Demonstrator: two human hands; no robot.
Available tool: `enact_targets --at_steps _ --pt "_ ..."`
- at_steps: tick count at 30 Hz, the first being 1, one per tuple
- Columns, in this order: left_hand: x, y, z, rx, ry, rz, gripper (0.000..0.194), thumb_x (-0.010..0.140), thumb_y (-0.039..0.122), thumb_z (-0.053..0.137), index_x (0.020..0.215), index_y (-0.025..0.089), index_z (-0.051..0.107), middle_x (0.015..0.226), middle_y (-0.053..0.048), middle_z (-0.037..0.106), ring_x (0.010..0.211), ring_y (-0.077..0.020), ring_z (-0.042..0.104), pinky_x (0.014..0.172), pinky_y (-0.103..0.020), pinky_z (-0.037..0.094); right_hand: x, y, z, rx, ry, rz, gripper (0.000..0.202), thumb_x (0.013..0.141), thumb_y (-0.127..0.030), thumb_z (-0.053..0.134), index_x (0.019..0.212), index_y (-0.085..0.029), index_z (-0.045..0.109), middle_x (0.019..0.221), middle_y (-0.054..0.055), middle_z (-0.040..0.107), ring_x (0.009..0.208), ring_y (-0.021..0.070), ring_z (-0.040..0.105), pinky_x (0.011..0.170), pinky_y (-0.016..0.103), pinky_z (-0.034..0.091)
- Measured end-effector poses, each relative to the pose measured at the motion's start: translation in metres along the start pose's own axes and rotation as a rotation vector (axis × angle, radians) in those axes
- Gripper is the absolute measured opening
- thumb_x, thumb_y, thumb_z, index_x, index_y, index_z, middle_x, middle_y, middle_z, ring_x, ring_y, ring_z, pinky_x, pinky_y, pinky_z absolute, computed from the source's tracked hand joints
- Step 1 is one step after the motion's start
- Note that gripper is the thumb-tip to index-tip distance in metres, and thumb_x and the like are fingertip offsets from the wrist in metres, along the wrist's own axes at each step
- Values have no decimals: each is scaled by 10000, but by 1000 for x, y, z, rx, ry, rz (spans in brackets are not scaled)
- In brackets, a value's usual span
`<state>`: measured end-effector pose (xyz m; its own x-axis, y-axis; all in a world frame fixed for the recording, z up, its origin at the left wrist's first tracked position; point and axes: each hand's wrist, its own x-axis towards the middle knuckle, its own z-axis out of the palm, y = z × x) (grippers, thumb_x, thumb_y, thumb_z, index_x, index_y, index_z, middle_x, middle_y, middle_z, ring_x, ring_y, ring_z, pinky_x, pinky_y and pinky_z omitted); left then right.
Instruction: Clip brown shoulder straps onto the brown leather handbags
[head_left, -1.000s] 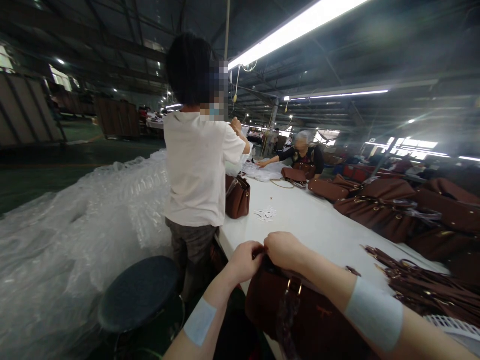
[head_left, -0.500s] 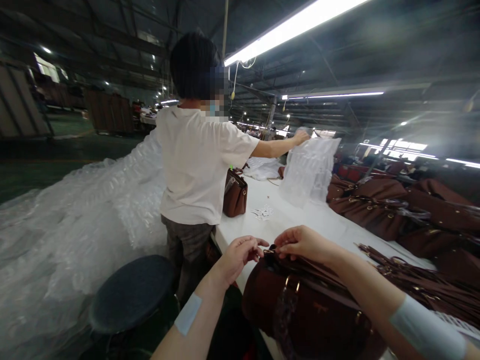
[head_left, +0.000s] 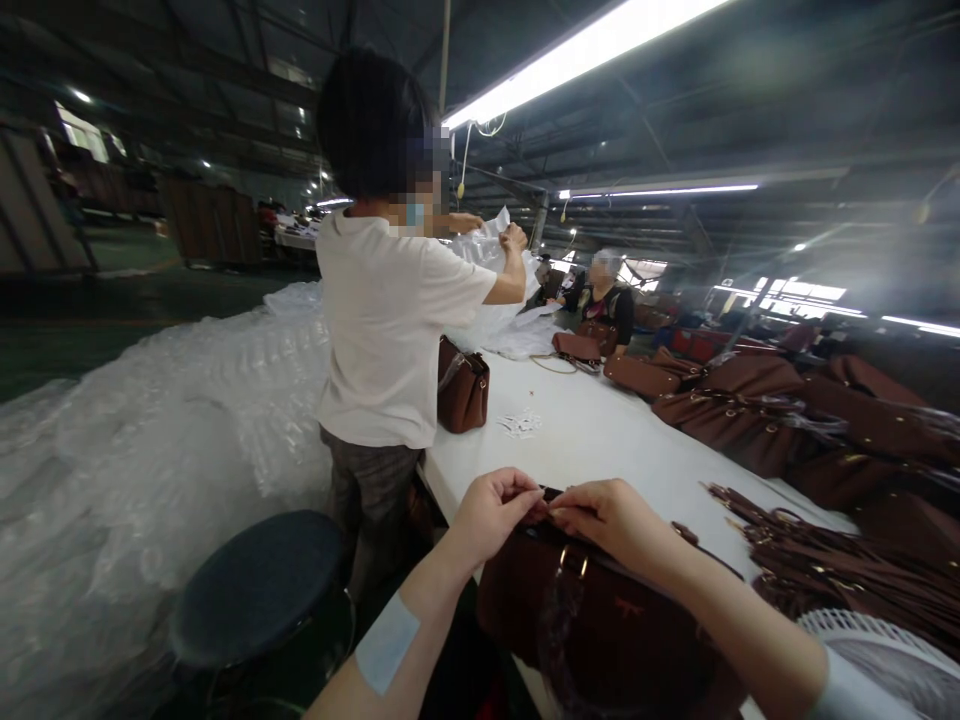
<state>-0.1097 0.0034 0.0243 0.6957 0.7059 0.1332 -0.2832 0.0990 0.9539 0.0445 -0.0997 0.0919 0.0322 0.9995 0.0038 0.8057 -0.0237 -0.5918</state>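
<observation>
A dark brown handbag (head_left: 622,610) lies at the near edge of the white table, with a gold buckle and a plastic-wrapped handle on its side. At its upper end, my left hand (head_left: 501,508) is closed, thumb and fingertips pinched together at the bag's top edge. Fingertip to fingertip with it, my right hand (head_left: 611,515) pinches the same spot from the other side. The small part of the bag between the fingertips is mostly hidden. Brown straps (head_left: 810,555) lie in a bundle to the right.
A co-worker in a white shirt (head_left: 397,330) stands ahead, holding clear plastic (head_left: 487,240), beside another brown handbag (head_left: 463,388). White tags (head_left: 519,425) lie on the table (head_left: 592,425). Brown bags (head_left: 750,400) pile up right; a stool (head_left: 259,590) and plastic heap (head_left: 172,450) stand left.
My hands have come together at the bag's top edge, the left now pinching more tightly. The co-worker has drawn the plastic leftward, and another person shows behind the table.
</observation>
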Motion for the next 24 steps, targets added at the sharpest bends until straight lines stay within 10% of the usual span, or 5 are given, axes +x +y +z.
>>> enact_targets --at_steps 24 --pt "-2 0 10 570 22 161 207 843 329 549 760 166 644 606 -2 595 540 -122 516 536 -233 386 6 0 2 -325 87 -52 243 900 -343 545 801 -243 744 776 12 724 711 167 621 630 256 371"
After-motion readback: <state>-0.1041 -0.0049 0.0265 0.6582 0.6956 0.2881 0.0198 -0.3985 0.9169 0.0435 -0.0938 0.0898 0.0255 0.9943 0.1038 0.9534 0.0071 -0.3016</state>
